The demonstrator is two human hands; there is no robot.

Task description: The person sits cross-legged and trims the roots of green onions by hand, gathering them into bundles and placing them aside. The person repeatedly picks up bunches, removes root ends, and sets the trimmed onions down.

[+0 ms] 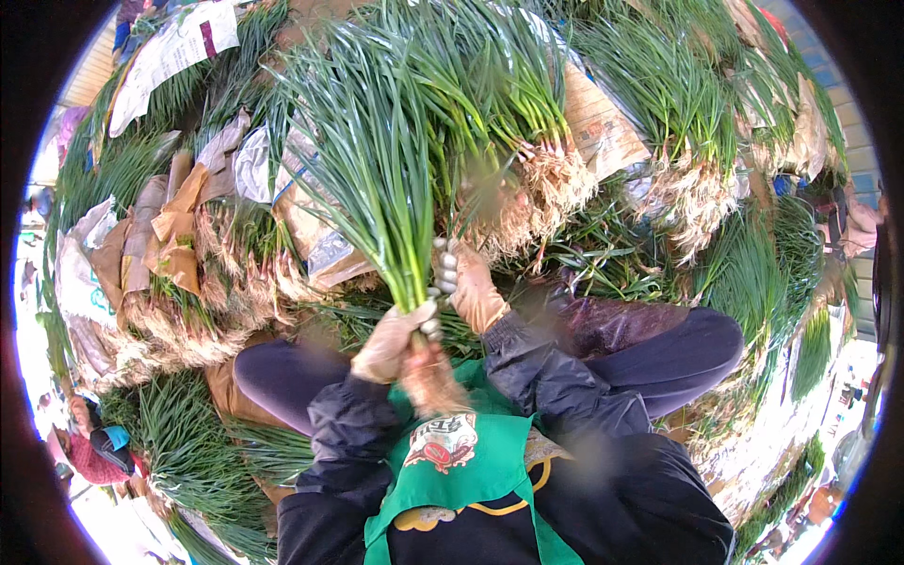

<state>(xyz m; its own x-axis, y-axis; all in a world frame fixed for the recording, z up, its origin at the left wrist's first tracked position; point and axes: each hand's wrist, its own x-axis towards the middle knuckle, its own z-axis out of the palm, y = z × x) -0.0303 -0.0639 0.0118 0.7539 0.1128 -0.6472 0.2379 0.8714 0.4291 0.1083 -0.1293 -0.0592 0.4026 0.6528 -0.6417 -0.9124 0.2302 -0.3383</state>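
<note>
A bunch of scallions point(395, 233) is held upright before me, its long green leaves fanning away and its pale roots pointing back at my apron. My left hand point(395, 340), in a pale glove, is closed round the white stems just above the roots. Against the right side of the bunch is my right hand point(472, 282), gloved too, with its grey-tipped fingers curled in. Whether those fingers pinch a leaf is hidden. The roots point(431, 381) look blurred over my green apron point(466, 452).
Rooted scallion bundles point(558, 176) lie just beyond my hands, with another bundle point(688, 191) farther right. Brown paper point(176, 233) and bundled scallions are heaped at left. Loose leaves point(607, 261) litter the ground by my bent legs. Another person point(95, 452) is at the lower left edge.
</note>
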